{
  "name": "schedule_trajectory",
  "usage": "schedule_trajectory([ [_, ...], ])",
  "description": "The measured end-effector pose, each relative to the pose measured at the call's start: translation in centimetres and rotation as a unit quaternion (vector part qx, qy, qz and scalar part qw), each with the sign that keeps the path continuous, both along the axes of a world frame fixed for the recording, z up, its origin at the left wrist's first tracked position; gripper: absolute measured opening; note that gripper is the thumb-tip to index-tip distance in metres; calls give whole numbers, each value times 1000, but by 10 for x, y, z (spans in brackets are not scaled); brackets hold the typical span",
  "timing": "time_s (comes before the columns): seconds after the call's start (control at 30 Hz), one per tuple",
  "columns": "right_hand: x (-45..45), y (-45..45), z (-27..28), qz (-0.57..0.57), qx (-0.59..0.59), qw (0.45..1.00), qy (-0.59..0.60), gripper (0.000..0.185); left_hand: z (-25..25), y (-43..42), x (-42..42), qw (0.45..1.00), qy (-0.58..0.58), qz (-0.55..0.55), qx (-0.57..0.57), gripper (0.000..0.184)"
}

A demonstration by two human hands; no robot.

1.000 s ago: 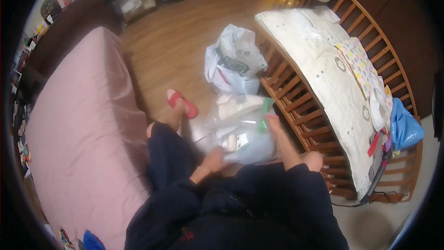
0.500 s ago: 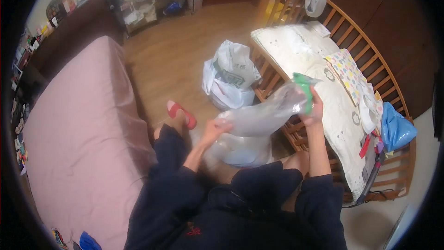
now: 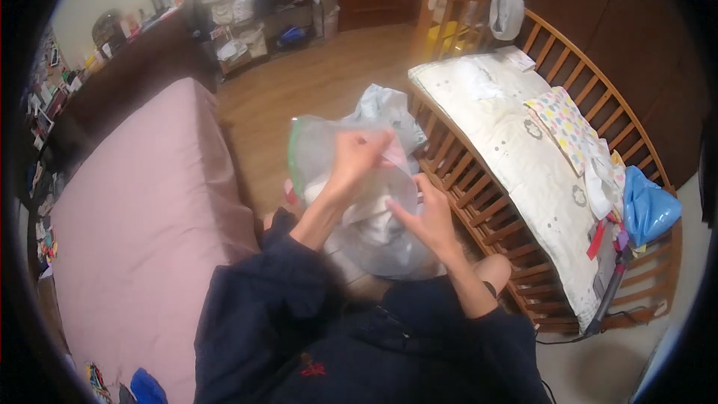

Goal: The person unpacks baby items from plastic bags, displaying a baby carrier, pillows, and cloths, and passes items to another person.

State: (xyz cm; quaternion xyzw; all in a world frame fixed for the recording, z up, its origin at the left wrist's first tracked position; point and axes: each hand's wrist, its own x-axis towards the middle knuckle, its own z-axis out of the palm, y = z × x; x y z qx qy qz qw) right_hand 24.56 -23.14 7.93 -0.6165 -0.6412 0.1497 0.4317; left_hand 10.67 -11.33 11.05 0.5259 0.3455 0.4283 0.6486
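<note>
A clear plastic bag with a green edge (image 3: 294, 155) hangs upright in front of me, its green edge at the left. My left hand (image 3: 360, 155) is closed at the bag's upper part, near something pink seen through or beside the plastic; what it grips is too blurred to tell. Lower and to the right, my right hand (image 3: 428, 213) has its thumb and fingers apart beside the bag. Behind these, a filled clear bag (image 3: 381, 243) with whitish contents rests low before my lap. Farther off stands a white plastic bag (image 3: 389, 105), partly covered.
A bed with a pink cover (image 3: 142, 232) runs along the left. At the right is a wooden crib (image 3: 479, 179) with a white mattress (image 3: 493, 120), a dotted cloth (image 3: 565, 123) and a blue bag (image 3: 649, 206). A crowded shelf (image 3: 258, 30) stands at the back.
The green-edged bag has swung from the right to the left and stands more upright. My left hand has risen, while my right hand has come down and let go of the green edge.
</note>
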Motion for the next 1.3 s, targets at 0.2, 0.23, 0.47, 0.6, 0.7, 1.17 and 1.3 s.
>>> schedule_trajectory([
  [0.2,24,10,11,-28,57,995,-83,29,45,11,-41,978,-51,183,84,28],
  [0.23,33,9,14,-10,45,996,-73,27,46,15,-42,978,-80,174,81,28],
  [0.47,46,6,43,-6,90,996,-9,14,41,47,-35,958,-240,150,35,35],
  [0.6,41,29,63,-40,205,977,-38,7,64,1,-17,848,97,361,374,46],
  [0.7,40,43,59,31,203,969,-140,6,32,-10,17,710,278,118,636,36],
  [1.17,116,-23,84,-153,243,946,-151,6,-21,-7,-59,746,298,-58,592,12],
  [1.3,102,-3,81,-119,256,948,-144,7,-20,1,-70,721,376,-169,556,14],
])
